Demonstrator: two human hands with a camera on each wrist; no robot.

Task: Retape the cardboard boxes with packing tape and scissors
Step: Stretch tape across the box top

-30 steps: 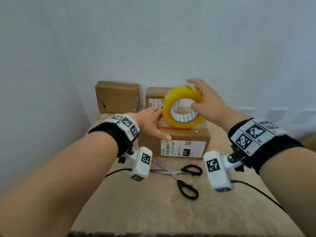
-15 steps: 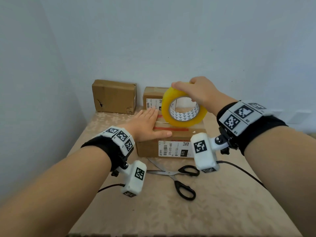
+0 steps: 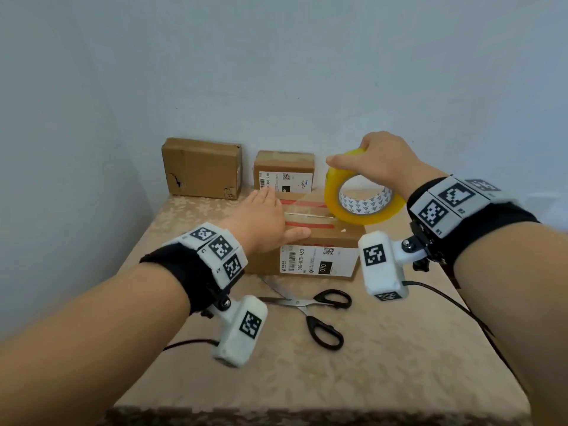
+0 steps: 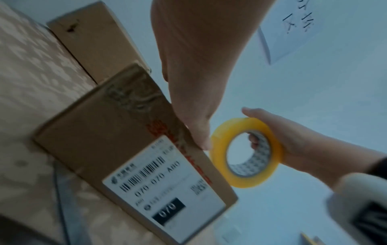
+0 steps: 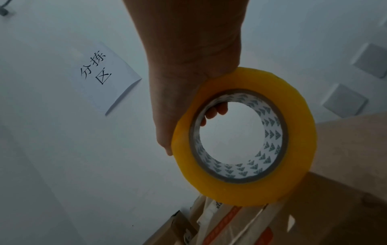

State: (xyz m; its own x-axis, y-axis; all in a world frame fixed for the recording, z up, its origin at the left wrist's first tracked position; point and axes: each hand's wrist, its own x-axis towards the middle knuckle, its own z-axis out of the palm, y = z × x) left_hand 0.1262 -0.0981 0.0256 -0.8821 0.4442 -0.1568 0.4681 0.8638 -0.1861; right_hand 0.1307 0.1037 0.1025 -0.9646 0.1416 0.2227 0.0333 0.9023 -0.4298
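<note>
Your left hand (image 3: pixel 266 222) lies flat, fingers straight, on top of the box (image 3: pixel 319 241) in front of you. Your right hand (image 3: pixel 379 159) grips the tape roll (image 3: pixel 362 199) by its rim — fingers hooked through the core — over the box's right end. The scissors (image 3: pixel 310 312) lie open on the table (image 3: pixel 384 364), just below your left wrist and well apart from either hand.

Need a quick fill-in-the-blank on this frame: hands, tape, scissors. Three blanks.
1. The right hand grips the yellow ____ roll.
2. The left hand lies flat on the front ____.
3. The scissors lie on the table with blades ____.

Missing: tape; box; open
</note>
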